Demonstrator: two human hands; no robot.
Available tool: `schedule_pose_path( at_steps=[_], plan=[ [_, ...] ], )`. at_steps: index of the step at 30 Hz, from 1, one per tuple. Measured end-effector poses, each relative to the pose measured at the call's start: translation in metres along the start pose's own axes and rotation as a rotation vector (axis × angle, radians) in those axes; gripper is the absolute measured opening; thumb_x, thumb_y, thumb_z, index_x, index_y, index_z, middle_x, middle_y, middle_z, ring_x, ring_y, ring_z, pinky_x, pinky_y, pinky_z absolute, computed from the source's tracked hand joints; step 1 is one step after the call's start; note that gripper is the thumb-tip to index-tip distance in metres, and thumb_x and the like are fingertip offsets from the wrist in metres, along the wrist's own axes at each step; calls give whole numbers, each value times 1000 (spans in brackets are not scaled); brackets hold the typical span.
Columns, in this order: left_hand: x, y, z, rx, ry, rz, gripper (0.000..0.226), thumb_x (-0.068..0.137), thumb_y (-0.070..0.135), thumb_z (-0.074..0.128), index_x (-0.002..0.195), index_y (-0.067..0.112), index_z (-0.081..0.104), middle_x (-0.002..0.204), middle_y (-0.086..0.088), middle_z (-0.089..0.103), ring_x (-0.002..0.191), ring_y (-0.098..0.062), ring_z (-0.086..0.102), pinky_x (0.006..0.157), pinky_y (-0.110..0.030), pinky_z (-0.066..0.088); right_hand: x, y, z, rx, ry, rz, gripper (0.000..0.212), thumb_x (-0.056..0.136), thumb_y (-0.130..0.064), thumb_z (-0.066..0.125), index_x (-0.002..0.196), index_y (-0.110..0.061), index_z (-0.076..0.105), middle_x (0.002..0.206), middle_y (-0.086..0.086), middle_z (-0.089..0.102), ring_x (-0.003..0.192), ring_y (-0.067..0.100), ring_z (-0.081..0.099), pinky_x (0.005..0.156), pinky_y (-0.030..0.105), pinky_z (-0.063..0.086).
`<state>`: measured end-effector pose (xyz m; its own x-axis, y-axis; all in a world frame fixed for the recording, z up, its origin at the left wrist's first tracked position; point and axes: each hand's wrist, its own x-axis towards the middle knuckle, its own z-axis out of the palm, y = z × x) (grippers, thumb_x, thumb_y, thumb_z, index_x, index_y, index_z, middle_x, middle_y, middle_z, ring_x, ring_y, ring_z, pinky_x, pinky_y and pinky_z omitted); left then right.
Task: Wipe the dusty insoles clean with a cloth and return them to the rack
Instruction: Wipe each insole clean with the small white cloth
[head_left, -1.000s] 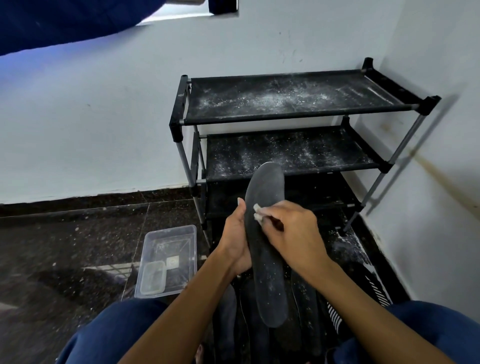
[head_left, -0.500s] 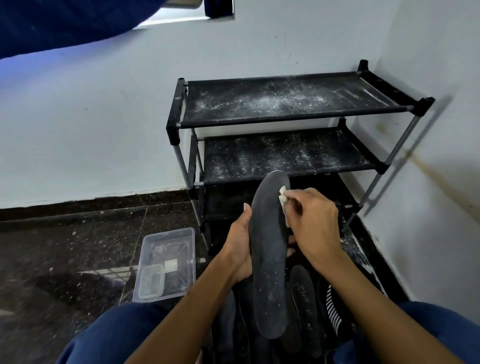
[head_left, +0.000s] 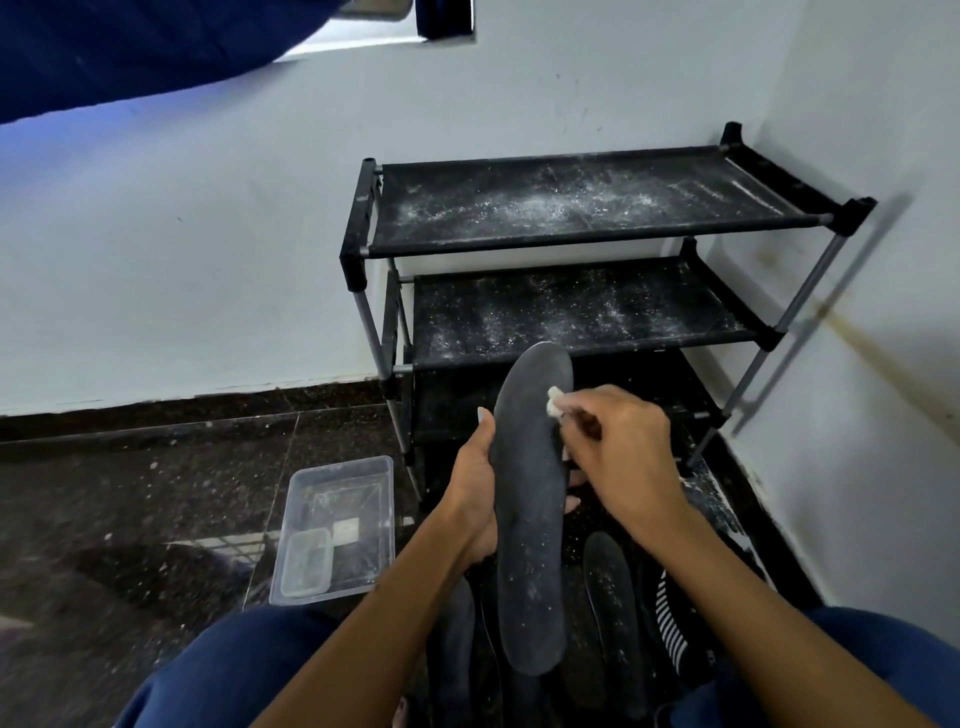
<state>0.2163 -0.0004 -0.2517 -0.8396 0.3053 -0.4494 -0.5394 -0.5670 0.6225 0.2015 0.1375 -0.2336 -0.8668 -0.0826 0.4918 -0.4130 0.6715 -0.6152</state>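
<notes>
The step in hand is the wiping of one insole (head_left: 530, 519). The left hand (head_left: 470, 499) grips it from the left side, with the thumb along its left edge and the fingers curled behind it, so that it stands almost upright in the air in front of the rack (head_left: 597, 249). The right hand (head_left: 623, 457) pinches a small white cloth (head_left: 555, 401) between its fingers, and the cloth touches the insole near its upper right edge. The lower half of the insole shows white specks, so I judge that the wiping is not finished. The next move probably needs the cloth to go down along the whole length, with the left hand holding firm so that the insole does not bend away.

More insoles lie on the floor (head_left: 130, 493) below the hands; one insole on the floor (head_left: 613, 613) is just to the right of the held one and looks dusty too. Both upper shelves of the rack carry much white dust, so a clean insole placed there may become dirty again. A clear plastic tub (head_left: 337, 525) stands on the floor at the left front foot of the rack, apart from the hands. A striped item (head_left: 670, 623) lies near the right wall.
</notes>
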Motion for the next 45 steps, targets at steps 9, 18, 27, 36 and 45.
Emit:
schedule_pose_path(
  at_steps=[9, 18, 27, 36, 45],
  plan=[
    [-2, 6, 0, 3, 106, 70, 70, 97, 58, 22, 98, 5, 68, 88, -14, 73, 77, -23, 70, 74, -36, 53, -8, -11, 11, 58, -79, 18, 8, 83, -15, 70, 89, -15, 74, 76, -2, 67, 57, 5, 59, 59, 17, 50],
    [-4, 7, 2, 10, 120, 8, 74, 94, 62, 24, 99, 4, 69, 98, -16, 73, 85, -24, 71, 78, -36, 53, -16, -18, 14, 232, -218, 60, 15, 78, -8, 72, 92, -14, 75, 78, -4, 69, 69, 3, 64, 68, 6, 46],
    [-3, 9, 2, 19, 128, 15, 73, 94, 62, 26, 98, 1, 66, 92, -15, 74, 80, -22, 72, 78, -35, 52, -16, -24, 13, 297, -388, -17, 20, 74, -7, 73, 91, -17, 75, 76, -10, 68, 68, 6, 65, 77, 23, 50],
    [-2, 13, 7, 113, 41, 52, 71, 90, 66, 30, 90, 12, 76, 90, -10, 72, 80, -18, 69, 77, -31, 52, -6, -9, 6, 0, -4, -65, 17, 85, -16, 68, 101, -11, 72, 88, 0, 66, 77, 11, 62, 70, 27, 55],
    [-3, 15, 5, 133, 129, 39, 74, 90, 67, 23, 92, 12, 72, 88, -8, 75, 78, -16, 71, 76, -30, 54, -6, -14, 5, -16, -111, -119, 19, 80, -8, 69, 97, -13, 73, 86, -1, 68, 77, 11, 62, 73, 19, 50]
  ],
)
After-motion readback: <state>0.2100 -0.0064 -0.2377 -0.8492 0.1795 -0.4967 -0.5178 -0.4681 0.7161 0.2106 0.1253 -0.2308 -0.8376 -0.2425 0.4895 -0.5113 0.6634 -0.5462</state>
